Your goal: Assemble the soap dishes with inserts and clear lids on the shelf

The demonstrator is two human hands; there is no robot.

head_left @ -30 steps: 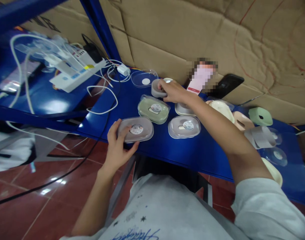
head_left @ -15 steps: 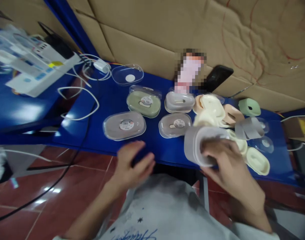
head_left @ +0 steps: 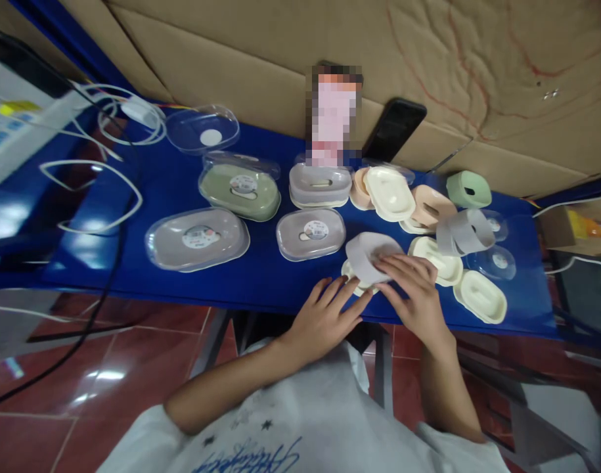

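Fingers [head_left: 399, 269] of the right hand [head_left: 412, 297] are laid flat and spread on a pale grey oval plastic dish [head_left: 372, 257], which is tilted on a cream dish [head_left: 352, 274] near the front edge of the blue worktop [head_left: 280, 282]. Its long axis runs left to right, the hollow side turned left. The left hand [head_left: 324, 316] is rested just beside it, fingers loosely open, touching the cream dish's edge.

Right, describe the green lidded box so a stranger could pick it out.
Start at the blue table, far left, where an empty clear lid lies. The green box sits just in front of it, under a clear, stickered lid. It is the only green one with a lid on.
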